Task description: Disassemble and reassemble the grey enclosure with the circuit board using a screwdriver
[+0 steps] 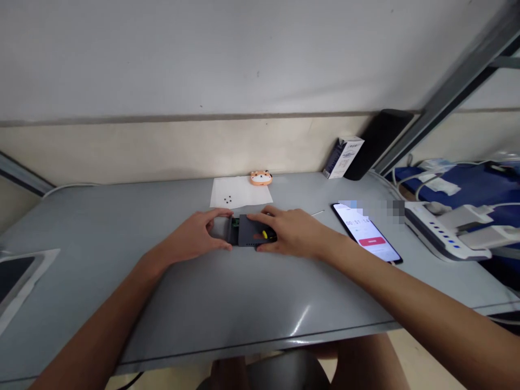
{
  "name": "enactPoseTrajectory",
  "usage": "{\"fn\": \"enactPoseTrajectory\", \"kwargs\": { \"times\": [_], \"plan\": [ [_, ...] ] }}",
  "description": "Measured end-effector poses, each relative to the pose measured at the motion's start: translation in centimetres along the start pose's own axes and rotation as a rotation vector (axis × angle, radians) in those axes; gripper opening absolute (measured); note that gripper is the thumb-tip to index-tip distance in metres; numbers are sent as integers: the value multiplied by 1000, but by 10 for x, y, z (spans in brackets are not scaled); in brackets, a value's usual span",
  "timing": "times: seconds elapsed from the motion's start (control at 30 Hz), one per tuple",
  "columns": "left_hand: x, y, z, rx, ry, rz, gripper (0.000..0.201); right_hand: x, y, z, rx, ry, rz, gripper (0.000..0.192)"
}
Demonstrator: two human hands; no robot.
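Note:
A dark grey box-shaped device case (248, 230) lies on the desk between my hands. From its left end sticks out an inner part with a green circuit board (235, 222). My left hand (199, 235) grips that inner part, thumb at the near edge and fingers at the far edge. Fingers of my right hand (294, 233) are closed over the case's right side. The same hand also keeps a screwdriver (266, 234) against the palm; its yellow handle end shows above the case, and a thin metal shaft emerges beyond the knuckles. Several small black screws (228, 199) rest on a white paper (229, 187) behind the case.
An orange animal-faced case (260, 178) sits on the paper's back edge. To the right lie a phone with a running timer (369, 233) and a power strip (442, 233) with plugs. A small carton (343, 157) and a black cylinder (377, 143) lean at the wall.

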State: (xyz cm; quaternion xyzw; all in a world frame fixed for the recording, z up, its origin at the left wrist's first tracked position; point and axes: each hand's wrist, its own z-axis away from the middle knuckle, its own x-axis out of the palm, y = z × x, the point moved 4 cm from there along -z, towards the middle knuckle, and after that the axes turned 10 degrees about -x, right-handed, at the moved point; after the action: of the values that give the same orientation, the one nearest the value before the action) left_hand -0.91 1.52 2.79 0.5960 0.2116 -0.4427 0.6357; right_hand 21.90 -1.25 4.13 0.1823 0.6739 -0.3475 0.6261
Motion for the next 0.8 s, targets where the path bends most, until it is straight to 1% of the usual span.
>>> {"fn": "enactPoseTrajectory", "kwargs": {
  "times": [0.07, 0.13, 0.17, 0.2, 0.23, 0.27, 0.3, 0.33, 0.37, 0.4, 0.43, 0.47, 0.53, 0.6, 0.67, 0.7, 0.77, 0.8],
  "plan": [
    [2, 2, 0, 33, 19, -3, 75, 2, 0, -4, -14, 18, -18, 73],
    [4, 2, -1, 49, 25, -4, 79, 2, -2, -7, -37, 38, -84, 71],
    [5, 2, -1, 53, 24, -5, 79, 0, -4, -8, -60, 67, -144, 68],
    [6, 2, 0, 59, 17, -8, 80, -4, -6, -8, -91, 126, -221, 62],
    [7, 3, 0, 69, 12, -12, 81, -11, -8, -9, -125, 225, -308, 52],
    [9, 4, 1, 86, 9, -16, 81, -20, -8, -9, -150, 364, -405, 40],
    [10, 5, 1, 107, 7, -18, 81, -31, -6, -8, -162, 543, -505, 27],
    [11, 6, 2, 125, 8, -16, 80, -41, -3, -6, -149, 733, -614, 21],
    [12, 8, 2, 135, 8, -9, 79, -49, 3, -6, -118, 911, -737, 25],
    [13, 9, 2, 135, 6, 1, 77, -54, 10, -6, -80, 1055, -872, 32],
    [14, 9, 3, 124, 1, 11, 75, -54, 16, -8, -41, 1152, -1005, 40],
    [14, 10, 3, 106, -6, 18, 73, -52, 23, -12, -1, 1207, -1126, 49],
    [14, 11, 4, 77, -9, 14, 71, -39, 34, -21, 104, 1248, -1282, 61],
    [13, 13, 6, 72, 0, -2, 66, -17, 44, -28, 243, 1259, -1366, 63],
    [12, 15, 8, 95, 9, -11, 60, 6, 51, -30, 381, 1288, -1370, 64],
    [12, 16, 9, 115, 15, -14, 57, 15, 53, -31, 428, 1292, -1352, 64],
    [11, 18, 10, 162, 34, -23, 52, 29, 55, -31, 481, 1277, -1317, 65],
    [12, 18, 10, 184, 47, -28, 49, 34, 55, -31, 484, 1250, -1301, 65]
  ]
}}
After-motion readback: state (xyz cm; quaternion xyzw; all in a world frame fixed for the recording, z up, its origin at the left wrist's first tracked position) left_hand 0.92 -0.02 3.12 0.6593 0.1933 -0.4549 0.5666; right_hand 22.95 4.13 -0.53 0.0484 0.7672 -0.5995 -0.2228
